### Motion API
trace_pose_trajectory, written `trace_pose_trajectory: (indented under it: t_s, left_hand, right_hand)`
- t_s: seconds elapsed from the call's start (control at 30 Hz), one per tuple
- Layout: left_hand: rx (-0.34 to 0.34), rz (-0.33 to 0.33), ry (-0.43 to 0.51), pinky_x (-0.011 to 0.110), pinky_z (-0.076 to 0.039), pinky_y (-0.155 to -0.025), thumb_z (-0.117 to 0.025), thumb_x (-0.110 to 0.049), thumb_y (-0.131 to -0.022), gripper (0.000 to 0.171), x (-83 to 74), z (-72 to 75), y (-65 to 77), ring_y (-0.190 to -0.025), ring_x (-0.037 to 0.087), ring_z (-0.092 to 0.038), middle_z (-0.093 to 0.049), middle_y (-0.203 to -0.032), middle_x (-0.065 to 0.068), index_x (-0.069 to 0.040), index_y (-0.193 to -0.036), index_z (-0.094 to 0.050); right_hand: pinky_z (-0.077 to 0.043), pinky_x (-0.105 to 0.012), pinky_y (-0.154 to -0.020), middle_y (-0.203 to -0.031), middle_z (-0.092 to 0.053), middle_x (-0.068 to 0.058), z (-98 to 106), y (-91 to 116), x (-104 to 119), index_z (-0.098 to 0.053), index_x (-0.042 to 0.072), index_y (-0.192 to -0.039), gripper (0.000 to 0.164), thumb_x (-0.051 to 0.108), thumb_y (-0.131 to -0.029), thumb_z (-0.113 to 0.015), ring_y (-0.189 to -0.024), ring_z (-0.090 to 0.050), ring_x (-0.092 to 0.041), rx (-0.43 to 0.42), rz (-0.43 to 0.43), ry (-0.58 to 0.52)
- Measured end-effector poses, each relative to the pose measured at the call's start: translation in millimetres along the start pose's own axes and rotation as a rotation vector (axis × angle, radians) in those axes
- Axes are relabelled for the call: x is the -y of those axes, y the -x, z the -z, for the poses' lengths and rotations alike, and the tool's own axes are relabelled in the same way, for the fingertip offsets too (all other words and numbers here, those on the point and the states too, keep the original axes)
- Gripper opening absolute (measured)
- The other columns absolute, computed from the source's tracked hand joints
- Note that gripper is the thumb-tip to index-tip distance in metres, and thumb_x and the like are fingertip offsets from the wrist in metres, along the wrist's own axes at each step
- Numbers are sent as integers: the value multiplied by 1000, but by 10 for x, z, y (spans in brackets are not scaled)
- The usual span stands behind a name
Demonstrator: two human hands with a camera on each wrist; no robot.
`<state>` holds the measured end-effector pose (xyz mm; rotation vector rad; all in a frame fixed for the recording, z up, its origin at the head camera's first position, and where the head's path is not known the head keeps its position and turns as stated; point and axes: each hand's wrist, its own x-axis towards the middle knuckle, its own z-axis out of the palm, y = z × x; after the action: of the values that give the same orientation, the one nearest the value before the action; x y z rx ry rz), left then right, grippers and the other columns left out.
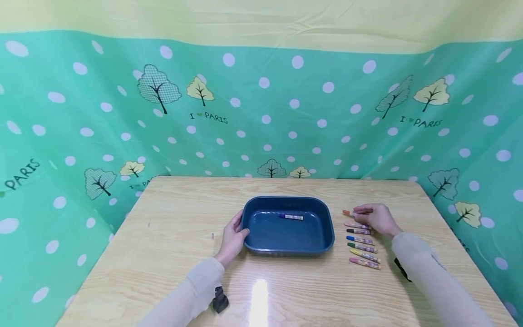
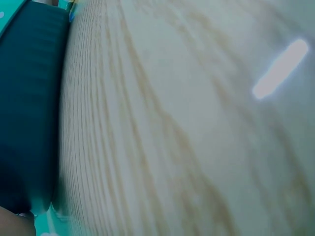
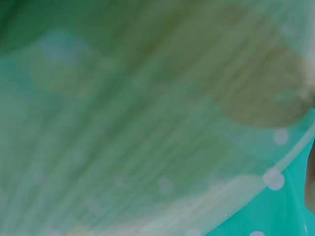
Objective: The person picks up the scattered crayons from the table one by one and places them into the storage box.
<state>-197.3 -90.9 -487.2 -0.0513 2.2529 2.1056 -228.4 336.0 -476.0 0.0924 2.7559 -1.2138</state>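
My left hand (image 1: 233, 238) grips the left rim of a dark blue plastic basin (image 1: 288, 250), thumb over the edge. A purple crayon (image 1: 292, 217) lies inside it, towards the back wall. To the right of the basin, my right hand (image 1: 380, 219) pinches an orange crayon (image 1: 347, 213) at the far end of a row. Its fingers hide part of that crayon. Left wrist view: the basin's outer wall (image 2: 32, 98) fills the left side, with a bit of my left hand (image 2: 15, 223) below. Only a sliver of my right hand (image 3: 310, 182) shows in the hazy right wrist view.
Nearer me than the orange crayon lie pink, black, blue (image 1: 360, 240), green (image 1: 362, 247), yellow (image 1: 365, 255) and darker pink (image 1: 365, 263) crayons on the wooden table (image 1: 163, 254). A green dotted curtain (image 1: 294, 118) hangs behind and at both sides.
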Motion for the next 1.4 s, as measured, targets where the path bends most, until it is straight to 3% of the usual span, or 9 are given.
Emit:
trace_pose_trajectory:
  t_s: [0.17, 0.27, 0.5, 0.67, 0.97, 1.17, 1.4]
  left_hand:
    - [3, 19, -1, 42, -31, -108, -46, 8, -83, 64, -9, 13, 3, -134, 33, -31, -28, -148, 18, -5, -143, -29]
    - [8, 16, -3, 43, -31, -109, -45, 8, -83, 64, -11, 19, 0, -134, 33, -30, -28, -148, 18, -5, -143, -29]
    - [-2, 4, 2, 43, -30, -109, -45, 10, -81, 64, -2, 22, -3, -133, 34, -31, -29, -146, 21, -2, -142, -29]
    - [-7, 4, 3, 43, -30, -109, -46, 10, -82, 64, -7, 27, 10, -133, 34, -31, -29, -146, 21, -2, -142, -29]
    - [1, 0, 20, 43, -30, -109, -45, 10, -82, 64, 28, 14, 4, -133, 34, -31, -29, -146, 21, -2, -142, -29]
    - [8, 5, 20, 42, -30, -109, -46, 10, -81, 64, 21, -8, -9, -134, 34, -30, -29, -147, 20, -2, -142, -30]
    - [-1, -2, 4, 42, -31, -109, -46, 10, -81, 64, 5, -10, -10, -134, 34, -30, -29, -147, 20, -2, -142, -30]
  right_hand:
    - [-43, -49, -97, -122, -58, -18, 25, 2, 145, -62, 5, -117, 41, 30, -84, -64, -116, -50, -35, -13, 30, -22]
    - [-44, -48, -97, -122, -59, -18, 19, 7, 255, -62, 5, -118, 44, 32, -84, -64, -116, -51, -34, -22, 42, -30]
    - [-52, -37, -88, -120, -61, -15, -18, 18, 551, -62, 6, -118, 45, 33, -82, -65, -101, -63, -20, -32, 82, -99]
    - [-52, -38, -88, -117, -63, -14, -84, 14, 753, -63, 6, -117, 45, 33, -81, -67, -92, -64, -7, -41, 108, -144]
    - [-52, -37, -90, -118, -63, -14, -312, -24, 978, -63, 5, -116, 40, 25, -82, -67, -104, -62, -24, -14, 121, -175]
    - [-51, -38, -91, -117, -63, -12, -469, -71, 1119, -64, 5, -116, 37, 22, -82, -67, -108, -60, -25, 13, 135, -185]
    - [-56, -30, -81, -108, -67, -10, -677, -120, 1260, -69, 11, -107, 28, 20, -81, -68, -100, -63, -22, 38, 135, -176]
